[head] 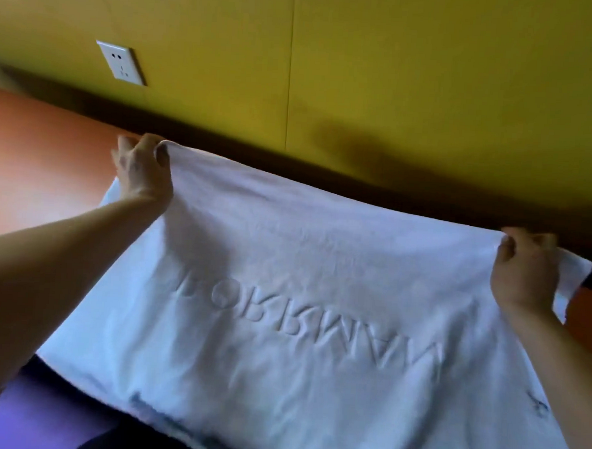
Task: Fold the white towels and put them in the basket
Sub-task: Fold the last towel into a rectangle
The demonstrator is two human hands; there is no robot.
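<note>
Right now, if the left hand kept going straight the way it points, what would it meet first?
Probably the yellow wall. The left hand, pinching the white towel's far corner, points away over the orange table toward the dark strip along the wall's base; depth is unclear.

Both hands are pinching the far corners of a white towel (304, 293), left hand (143, 168) at the far-left corner and right hand (525, 267) at the far-right one. The towel has embossed lettering across the middle and is spread over an orange surface (44, 149). Behind it there's a yellow wall (398, 75) with a white socket (119, 62) on the left.
</note>
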